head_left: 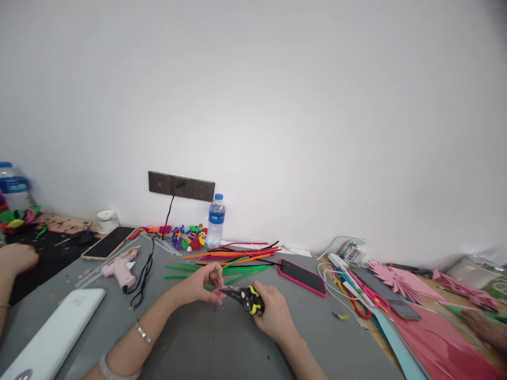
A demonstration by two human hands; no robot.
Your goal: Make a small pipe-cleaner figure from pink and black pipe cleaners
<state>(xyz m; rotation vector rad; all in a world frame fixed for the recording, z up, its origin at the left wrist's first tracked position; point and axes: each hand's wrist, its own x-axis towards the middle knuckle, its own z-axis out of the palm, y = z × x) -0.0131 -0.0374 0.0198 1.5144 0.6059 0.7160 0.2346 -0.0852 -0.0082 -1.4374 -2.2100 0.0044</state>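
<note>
My right hand is wrapped round the handles of black-and-yellow wire-stripper pliers. Their jaws point left and meet a small pink piece at the fingertips of my left hand. That hand pinches the piece between thumb and fingers; its exact shape is too small to make out. Just beyond my hands lie green pipe cleaners, with a bundle of orange, red and black pipe cleaners behind them.
A pink glue gun, a phone and a white device lie left. A water bottle stands by the wall beside small pipe-cleaner figures. Rightward are a pink-cased phone and pink paper. Other people's hands show at both edges.
</note>
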